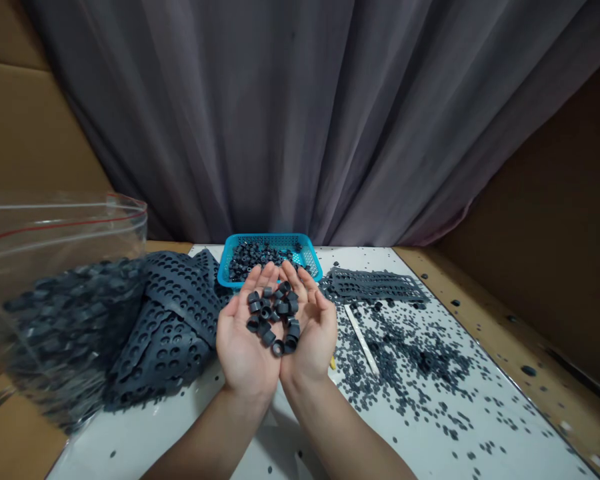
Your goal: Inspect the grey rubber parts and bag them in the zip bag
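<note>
Both palms up and cupped, side by side, edges touching: left hand, right hand. Fingers open, not closed over the load, but together they hold a loose pile of dark grey rubber rings. Rings overlap, so exact count is hard to make out.

Fingertips hide the front of a blue perforated plastic basket just behind the hands. It holds a heap of similar rings; depth not visible.

Left of hands: crumpled punched rubber sheet, partly behind a clear zip bag. Bag is blurred and cut off by frame edge; contents hard to resolve.

Right of hands: flat punched strip, white stick, dark crumbs scattered over a white board. Small yellow item just beside right hand, mostly hidden; cannot tell what it is.
</note>
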Available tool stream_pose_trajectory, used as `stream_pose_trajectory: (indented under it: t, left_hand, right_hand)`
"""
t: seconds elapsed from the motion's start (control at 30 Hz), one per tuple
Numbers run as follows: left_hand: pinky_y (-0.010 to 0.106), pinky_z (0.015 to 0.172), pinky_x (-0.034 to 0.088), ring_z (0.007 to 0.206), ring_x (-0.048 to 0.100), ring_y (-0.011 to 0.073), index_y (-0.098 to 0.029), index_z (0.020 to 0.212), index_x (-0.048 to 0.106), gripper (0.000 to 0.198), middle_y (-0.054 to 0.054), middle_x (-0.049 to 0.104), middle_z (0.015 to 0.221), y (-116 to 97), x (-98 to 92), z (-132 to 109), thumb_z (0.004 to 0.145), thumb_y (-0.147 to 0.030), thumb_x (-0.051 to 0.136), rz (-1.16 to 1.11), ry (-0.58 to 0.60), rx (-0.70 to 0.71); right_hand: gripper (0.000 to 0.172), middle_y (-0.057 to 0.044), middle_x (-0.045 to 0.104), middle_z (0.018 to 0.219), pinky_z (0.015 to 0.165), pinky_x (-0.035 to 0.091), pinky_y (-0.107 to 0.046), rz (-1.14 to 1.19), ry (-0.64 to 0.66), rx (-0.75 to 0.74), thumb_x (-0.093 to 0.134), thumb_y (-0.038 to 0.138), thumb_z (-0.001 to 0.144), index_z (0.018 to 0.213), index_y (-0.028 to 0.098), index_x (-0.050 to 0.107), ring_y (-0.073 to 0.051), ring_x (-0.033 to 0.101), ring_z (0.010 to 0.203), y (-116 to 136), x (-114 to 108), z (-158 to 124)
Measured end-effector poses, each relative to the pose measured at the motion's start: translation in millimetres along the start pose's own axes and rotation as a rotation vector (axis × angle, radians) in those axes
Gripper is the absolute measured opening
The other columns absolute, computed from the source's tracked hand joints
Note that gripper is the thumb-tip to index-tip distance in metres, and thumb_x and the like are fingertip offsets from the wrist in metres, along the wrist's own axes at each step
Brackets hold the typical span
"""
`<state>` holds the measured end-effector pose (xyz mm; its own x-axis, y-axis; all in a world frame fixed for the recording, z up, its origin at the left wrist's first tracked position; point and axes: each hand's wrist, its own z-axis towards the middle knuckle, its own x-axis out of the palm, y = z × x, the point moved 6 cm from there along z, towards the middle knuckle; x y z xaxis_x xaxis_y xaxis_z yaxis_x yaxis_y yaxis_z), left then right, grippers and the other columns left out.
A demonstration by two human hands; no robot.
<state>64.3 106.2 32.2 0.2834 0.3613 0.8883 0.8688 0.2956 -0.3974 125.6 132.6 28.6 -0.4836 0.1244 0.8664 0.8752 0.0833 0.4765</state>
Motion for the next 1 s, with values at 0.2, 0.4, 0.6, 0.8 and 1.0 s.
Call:
stream_pose_trajectory:
  t: [0.2,0.4,0.6,0.8,1.0]
  left_hand:
    - [0.040,0.101,0.037,0.119,0.048,0.0236,-0.015,0.114,0.057,0.041,0.010,0.053,0.129,-3,3.0,-6,0.084,-0.031,0.036,-0.013,0.023,0.026]
    - [0.035,0.104,0.033,0.126,0.039,0.0209,-0.019,0.116,0.057,0.041,0.005,0.048,0.134,-9,4.7,-12,0.085,-0.034,0.035,0.054,0.062,0.135]
    - [0.035,0.104,0.033,0.128,0.038,0.0205,-0.020,0.117,0.057,0.043,0.005,0.048,0.135,-12,6.9,-16,0.086,-0.036,0.032,0.100,0.044,0.177]
    - [0.035,0.104,0.034,0.126,0.040,0.0200,-0.019,0.115,0.058,0.043,0.006,0.050,0.133,-14,8.0,-18,0.084,-0.038,0.034,0.110,0.040,0.227]
    - [0.034,0.102,0.036,0.125,0.041,0.0194,-0.019,0.115,0.057,0.044,0.006,0.049,0.133,-13,7.8,-16,0.085,-0.038,0.032,0.113,0.048,0.230]
  right_hand:
    - [0.035,-0.011,0.065,0.112,0.100,0.040,-0.044,0.085,-0.020,0.118,0.034,0.037,0.078,0.100,0.016,0.052,-0.022,0.061,0.105,-4,-1,2]
    - [0.043,-0.011,0.060,0.120,0.102,0.039,-0.042,0.142,-0.006,0.329,0.038,0.041,0.076,0.108,0.016,0.049,-0.021,0.059,0.109,-17,-4,2]
    - [0.040,-0.009,0.061,0.119,0.100,0.039,-0.049,0.105,-0.024,0.375,0.038,0.043,0.075,0.102,0.018,0.053,-0.024,0.057,0.112,-20,-3,-1]
    - [0.032,-0.007,0.066,0.110,0.101,0.038,-0.047,0.171,-0.062,0.389,0.042,0.037,0.074,0.093,0.018,0.058,-0.021,0.057,0.110,-19,0,-3]
    - [0.028,-0.007,0.068,0.106,0.101,0.037,-0.047,0.210,-0.037,0.390,0.041,0.035,0.074,0.085,0.017,0.061,-0.022,0.058,0.109,-20,0,-2]
